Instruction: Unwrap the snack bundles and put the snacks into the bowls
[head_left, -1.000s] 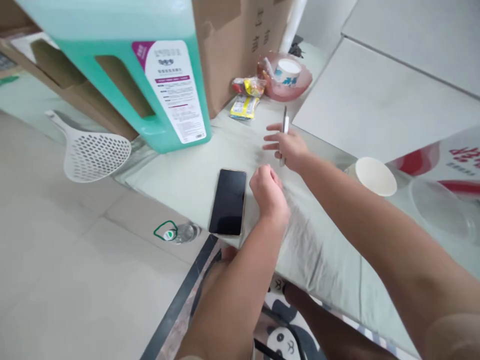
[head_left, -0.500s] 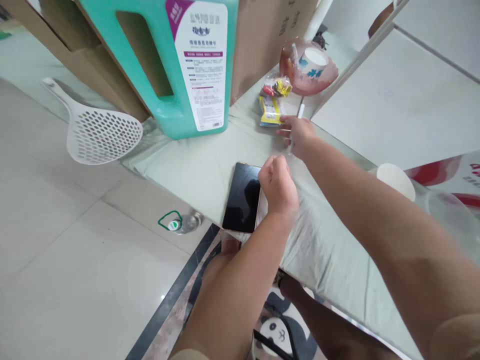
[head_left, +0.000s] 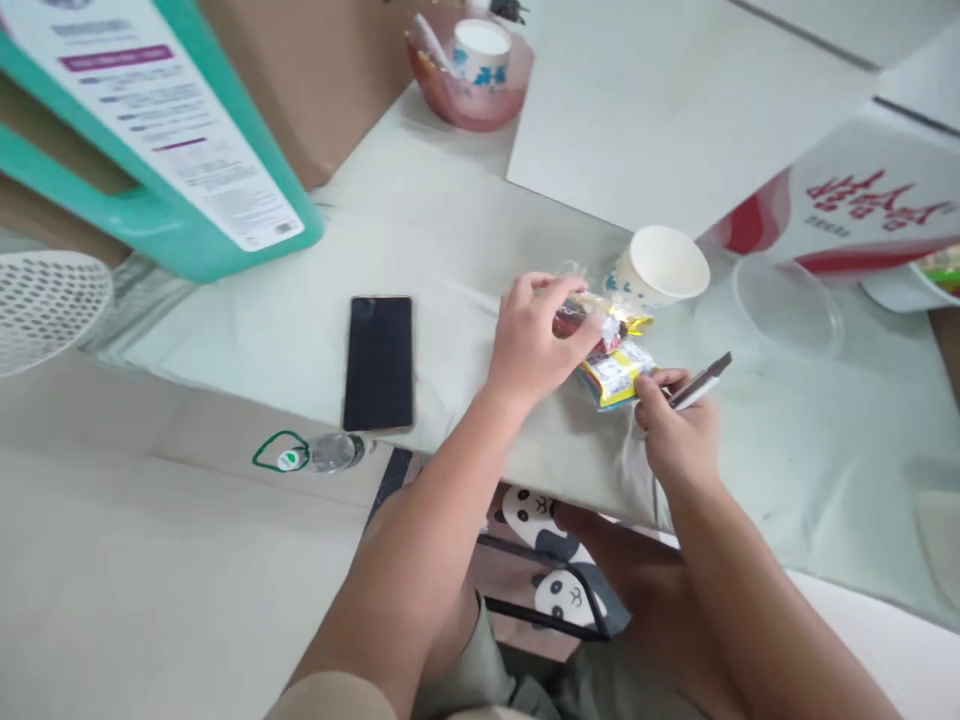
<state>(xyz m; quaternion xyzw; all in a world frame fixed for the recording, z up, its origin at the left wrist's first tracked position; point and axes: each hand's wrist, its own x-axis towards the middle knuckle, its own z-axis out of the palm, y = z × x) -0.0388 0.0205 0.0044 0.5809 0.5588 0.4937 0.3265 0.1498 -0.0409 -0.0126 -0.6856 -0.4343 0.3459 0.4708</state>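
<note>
My left hand [head_left: 536, 335] has its fingers curled round a clear-wrapped snack with dark red and gold parts [head_left: 607, 322], above the table. In my right hand [head_left: 679, 425] is a slim knife-like tool [head_left: 701, 383], dark on one side and white on the other, pointing up and to the right. The thumb and fingers of that hand also pinch the edge of a yellow and white packet [head_left: 619, 373], just under the wrapped snack. A white paper cup [head_left: 664, 268] stands right behind the snack. The phone [head_left: 379, 363] lies screen up, left of my hands.
A green jug [head_left: 247, 190] and cardboard box [head_left: 322, 80] stand back left, beside a white strainer [head_left: 52, 305]. Behind are a pink bowl [head_left: 472, 105] holding a cup, and a white panel [head_left: 637, 110]. A clear tub [head_left: 787, 305] is at right; a bottle [head_left: 330, 453] is below the table edge.
The view has shifted right. Both packets have left the pink bowl's side and are now near the paper cup in my hands. My left hand has moved from beside the phone to the wrapped snack.
</note>
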